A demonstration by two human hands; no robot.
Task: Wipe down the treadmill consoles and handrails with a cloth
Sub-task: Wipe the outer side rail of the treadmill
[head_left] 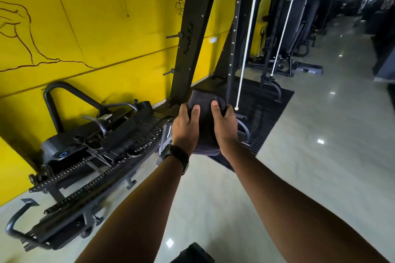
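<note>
A yellow wall (106, 28) and glossy pale floor (299, 156) surround us. We hold the dark folded cloth (205, 113) in mid-air: our left hand (184, 132) and right hand (224, 129) clamp its sides, thumbs on top, before a black upright (192, 28).

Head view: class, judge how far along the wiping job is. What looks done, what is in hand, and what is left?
Done: nothing shows as wiped. In hand: the left hand and right hand both grip a dark folded cloth, held in the air and touching no equipment. Left: all the wiping. The black machine by the yellow wall is untouched, and no console is clearly in view.
</note>
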